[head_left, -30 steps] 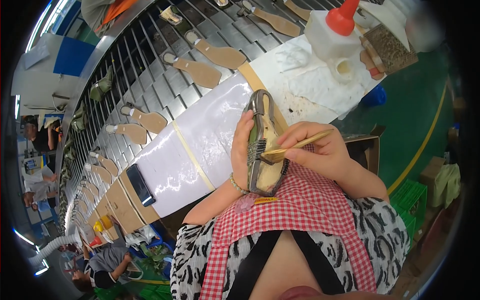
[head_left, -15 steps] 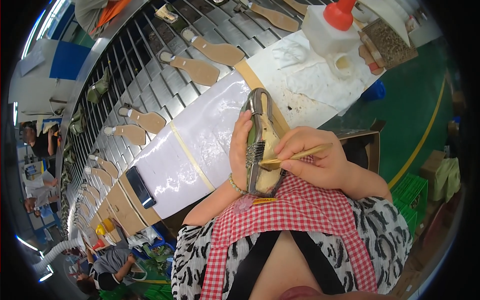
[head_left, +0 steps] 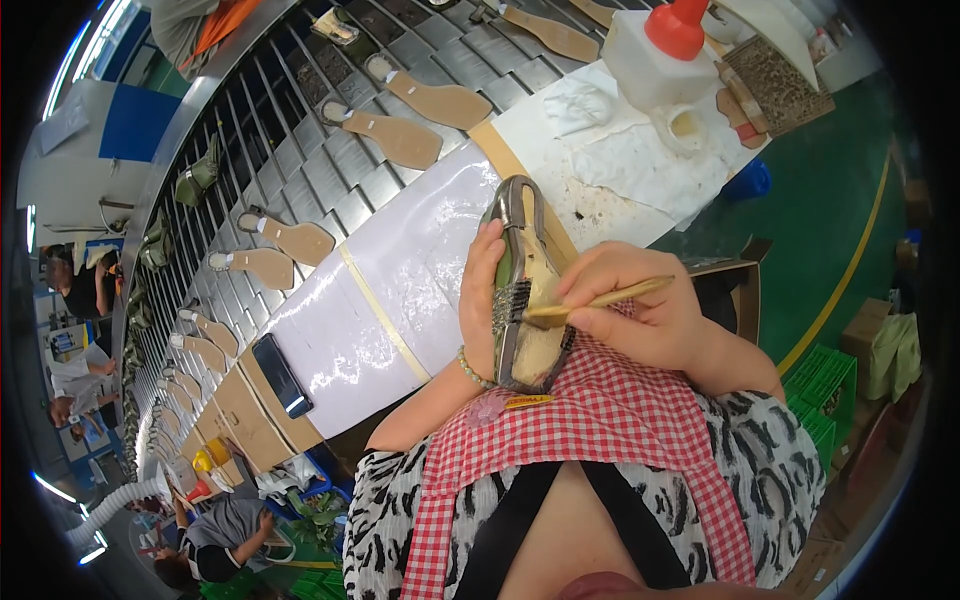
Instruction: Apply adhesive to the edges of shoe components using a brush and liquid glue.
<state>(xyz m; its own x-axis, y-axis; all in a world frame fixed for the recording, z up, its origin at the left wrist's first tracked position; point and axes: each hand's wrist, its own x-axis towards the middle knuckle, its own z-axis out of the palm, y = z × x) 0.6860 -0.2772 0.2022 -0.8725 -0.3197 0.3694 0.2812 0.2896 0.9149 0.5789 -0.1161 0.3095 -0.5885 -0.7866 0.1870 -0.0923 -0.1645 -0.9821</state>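
A shoe upper on a last (head_left: pixel 541 265) is turned underside up in front of my chest. Its bottom is pale yellow, with grey-green edges folded in and a dark mesh strip across the left side. My left hand (head_left: pixel 481 285) supports it from the left, the fingers closed along its side and partly hidden behind it. In my right hand (head_left: pixel 640 310) a thin brush with a wooden handle (head_left: pixel 640 288) is pinched between thumb and fingers. The brush's tip touches the pale underside near the mesh strip.
Several tan shoe soles (head_left: pixel 395 141) lie on a slatted metal conveyor (head_left: pixel 300 165) beyond the board. A phone (head_left: pixel 281 374) rests at the left. Far right stand a white container with a red top (head_left: pixel 655 65) and a small glue pot (head_left: pixel 686 130). Green crates (head_left: pixel 820 395) are on the floor.
My right hand and the brush have shifted slightly to the right and up across the underside. The soles on the conveyor have crept a little to the right. The left hand stays put.
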